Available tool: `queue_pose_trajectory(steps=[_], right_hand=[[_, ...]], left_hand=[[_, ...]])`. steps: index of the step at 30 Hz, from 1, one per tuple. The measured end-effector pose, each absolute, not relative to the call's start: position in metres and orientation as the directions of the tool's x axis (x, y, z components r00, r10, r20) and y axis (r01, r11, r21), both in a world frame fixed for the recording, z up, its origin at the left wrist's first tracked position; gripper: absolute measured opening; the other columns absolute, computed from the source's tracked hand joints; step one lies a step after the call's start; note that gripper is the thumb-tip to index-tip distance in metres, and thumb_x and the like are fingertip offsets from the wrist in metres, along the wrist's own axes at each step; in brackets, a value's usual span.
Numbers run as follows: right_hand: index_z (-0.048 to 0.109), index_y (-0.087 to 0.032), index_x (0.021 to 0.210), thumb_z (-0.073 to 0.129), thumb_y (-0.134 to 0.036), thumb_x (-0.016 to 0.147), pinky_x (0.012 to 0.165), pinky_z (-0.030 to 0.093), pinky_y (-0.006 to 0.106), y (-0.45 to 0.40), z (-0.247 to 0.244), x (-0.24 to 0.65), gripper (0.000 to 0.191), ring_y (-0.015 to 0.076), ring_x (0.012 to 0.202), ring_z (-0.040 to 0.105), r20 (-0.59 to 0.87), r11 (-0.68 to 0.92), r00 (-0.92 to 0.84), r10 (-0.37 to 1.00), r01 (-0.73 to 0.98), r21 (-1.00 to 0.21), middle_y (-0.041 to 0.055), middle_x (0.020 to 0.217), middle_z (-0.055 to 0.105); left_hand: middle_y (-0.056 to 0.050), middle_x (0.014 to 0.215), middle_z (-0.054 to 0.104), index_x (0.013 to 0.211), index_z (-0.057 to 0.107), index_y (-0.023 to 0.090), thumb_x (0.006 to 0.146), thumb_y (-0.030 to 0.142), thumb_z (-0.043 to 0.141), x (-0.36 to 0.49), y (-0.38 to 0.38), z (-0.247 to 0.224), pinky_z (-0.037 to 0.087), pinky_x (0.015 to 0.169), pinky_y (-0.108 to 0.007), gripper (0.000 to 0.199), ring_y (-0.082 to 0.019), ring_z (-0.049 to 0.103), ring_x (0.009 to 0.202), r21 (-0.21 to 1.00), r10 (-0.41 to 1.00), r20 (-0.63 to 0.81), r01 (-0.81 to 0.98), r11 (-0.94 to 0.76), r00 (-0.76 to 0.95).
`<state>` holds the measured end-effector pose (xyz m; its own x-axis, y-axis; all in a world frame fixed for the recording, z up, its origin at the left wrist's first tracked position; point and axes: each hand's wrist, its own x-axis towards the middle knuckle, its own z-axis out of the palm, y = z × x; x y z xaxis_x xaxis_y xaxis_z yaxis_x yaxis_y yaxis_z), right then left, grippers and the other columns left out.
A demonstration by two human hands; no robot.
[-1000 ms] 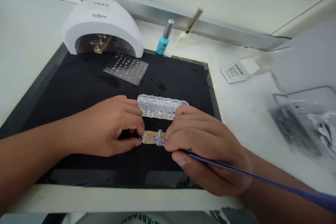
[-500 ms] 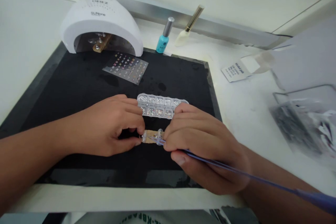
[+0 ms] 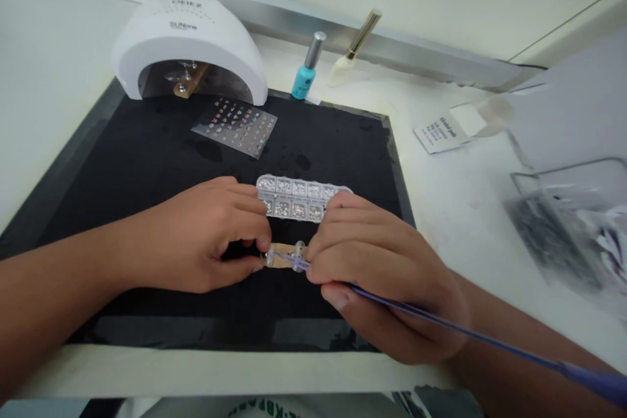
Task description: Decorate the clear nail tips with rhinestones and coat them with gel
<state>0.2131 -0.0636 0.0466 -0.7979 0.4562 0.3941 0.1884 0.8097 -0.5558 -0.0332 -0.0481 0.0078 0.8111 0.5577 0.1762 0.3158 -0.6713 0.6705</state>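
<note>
My left hand [image 3: 210,235] pinches the left end of a small wooden strip [image 3: 283,255] between thumb and forefinger. Clear pieces that look like false nail tips are mounted across it, one at the left end and another [image 3: 299,249] near my right fingers. My right hand [image 3: 377,264] is closed around a thin purple nail-art tool [image 3: 441,321], whose long shaft runs to the lower right. Its fine point lies over the strip, close to the left clear tip; whether it touches is unclear. Just beyond my hands is a clear rhinestone case [image 3: 298,198], its right end partly hidden.
A white nail lamp [image 3: 191,32] stands back left with another wooden strip [image 3: 191,81] inside. A sticker sheet [image 3: 235,126] lies on the black mat [image 3: 337,137]. Behind are a turquoise polish bottle [image 3: 304,81] and a cream one [image 3: 341,70]. An alcohol-pad box [image 3: 435,134] is at right.
The purple tool's point has shifted slightly left along the strip, toward the clear tip by my left fingers. My left hand has stayed nearly still.
</note>
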Motion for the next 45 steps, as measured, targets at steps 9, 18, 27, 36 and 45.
queue_pose_trajectory(steps=[9,18,27,36,45], right_hand=[[0.058,-0.016,0.085,0.048,-0.011,0.096,0.073,0.046,0.035,-0.0622,0.0468,0.2126,0.015,0.0147,0.067,0.06,0.398,0.808,-0.805,0.439,0.161,-0.566,0.0026,0.075,0.067],[0.058,-0.016,0.084,0.049,-0.013,0.096,0.072,0.045,0.035,-0.0623,0.0478,0.2122,0.015,0.0151,0.066,0.059,0.4,0.815,-0.807,0.435,0.164,-0.556,0.0025,0.075,0.067],[0.057,-0.016,0.085,0.049,-0.012,0.095,0.074,0.046,0.035,-0.0623,0.0473,0.2121,0.014,0.0153,0.068,0.062,0.404,0.821,-0.805,0.434,0.17,-0.545,0.0022,0.076,0.067],[0.059,-0.016,0.085,0.048,-0.012,0.096,0.073,0.044,0.035,-0.0622,0.0468,0.2113,0.016,0.0144,0.067,0.059,0.401,0.817,-0.808,0.432,0.162,-0.554,0.0037,0.076,0.069],[0.059,-0.015,0.085,0.049,-0.013,0.095,0.072,0.045,0.036,-0.0632,0.0469,0.2131,0.014,0.0145,0.067,0.06,0.396,0.803,-0.802,0.447,0.166,-0.572,0.0041,0.076,0.069]], left_hand=[[0.003,0.078,0.066,0.085,0.068,0.02,0.086,0.013,0.066,-0.0331,-0.0486,0.0072,0.034,0.073,-0.032,0.008,-0.014,0.059,0.076,0.675,0.56,0.173,0.316,-0.666,0.81],[0.003,0.077,0.066,0.084,0.068,0.019,0.086,0.013,0.066,-0.0329,-0.047,0.0098,0.035,0.073,-0.031,0.008,-0.014,0.059,0.075,0.668,0.55,0.166,0.317,-0.674,0.819],[0.004,0.077,0.066,0.085,0.069,0.02,0.085,0.012,0.068,-0.0325,-0.0482,0.0096,0.035,0.074,-0.031,0.008,-0.014,0.059,0.075,0.675,0.557,0.156,0.324,-0.663,0.816],[0.003,0.077,0.066,0.085,0.068,0.02,0.086,0.012,0.067,-0.0333,-0.0472,0.009,0.034,0.074,-0.031,0.008,-0.014,0.059,0.076,0.677,0.552,0.16,0.316,-0.665,0.818],[0.004,0.077,0.065,0.084,0.068,0.019,0.085,0.012,0.067,-0.0328,-0.0478,0.0083,0.033,0.074,-0.031,0.008,-0.014,0.059,0.075,0.681,0.557,0.169,0.312,-0.662,0.813]])
